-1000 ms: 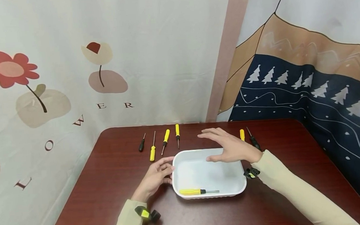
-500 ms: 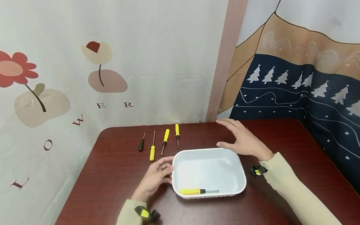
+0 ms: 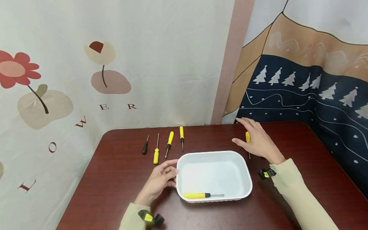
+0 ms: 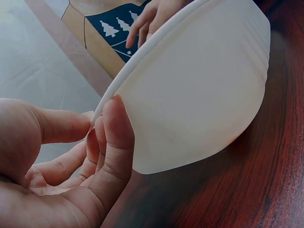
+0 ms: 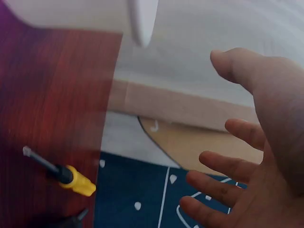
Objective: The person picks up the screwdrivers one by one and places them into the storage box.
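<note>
On the table [image 3: 113, 202] I see the white basin [image 3: 213, 174]; I judge it light, slightly flexible, best taken by its rim. At its nine o'clock, the left hand [image 3: 158, 180] pinches this rim. At two o'clock, the right hand [image 3: 260, 142], spread and holding nothing, is near a yellow-handled screwdriver [image 5: 78, 181], probably stiff, best gripped by the handle.

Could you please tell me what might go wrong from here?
The left hand pinches one side of the white tray, so an upward tug there could tilt it and slide the screwdriver inside.
The open right hand is near a loose yellow-handled screwdriver, whose handle lies close to the far edge of the table; a careless nudge might push it off.
</note>
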A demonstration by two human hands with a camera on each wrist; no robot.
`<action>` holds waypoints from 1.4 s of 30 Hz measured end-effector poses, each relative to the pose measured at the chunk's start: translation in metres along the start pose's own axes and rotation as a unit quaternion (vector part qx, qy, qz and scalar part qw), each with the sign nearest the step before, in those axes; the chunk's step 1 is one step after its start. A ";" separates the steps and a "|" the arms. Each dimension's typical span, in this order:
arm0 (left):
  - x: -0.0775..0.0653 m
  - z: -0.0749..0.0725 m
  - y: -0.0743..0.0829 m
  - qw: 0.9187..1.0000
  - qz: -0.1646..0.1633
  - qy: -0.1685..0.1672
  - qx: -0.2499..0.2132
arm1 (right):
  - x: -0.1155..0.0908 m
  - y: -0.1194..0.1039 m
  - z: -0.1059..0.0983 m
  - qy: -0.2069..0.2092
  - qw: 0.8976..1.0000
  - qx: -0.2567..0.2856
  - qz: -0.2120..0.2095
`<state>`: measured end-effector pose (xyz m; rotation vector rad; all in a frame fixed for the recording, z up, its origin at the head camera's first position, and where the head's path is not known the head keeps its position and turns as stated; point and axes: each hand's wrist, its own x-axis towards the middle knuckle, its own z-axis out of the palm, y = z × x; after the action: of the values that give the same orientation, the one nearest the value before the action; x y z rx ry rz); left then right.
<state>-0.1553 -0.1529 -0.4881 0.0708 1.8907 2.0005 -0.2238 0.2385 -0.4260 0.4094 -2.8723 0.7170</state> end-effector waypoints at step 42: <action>0.001 -0.001 -0.002 1.000 -0.002 -0.002 -0.005 | -0.011 0.053 0.009 -0.014 0.985 -0.052 0.164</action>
<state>-0.1562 -0.1532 -0.4900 0.0666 1.8763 2.0056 -0.2302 0.2819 -0.4591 -0.0715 -3.0217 0.6051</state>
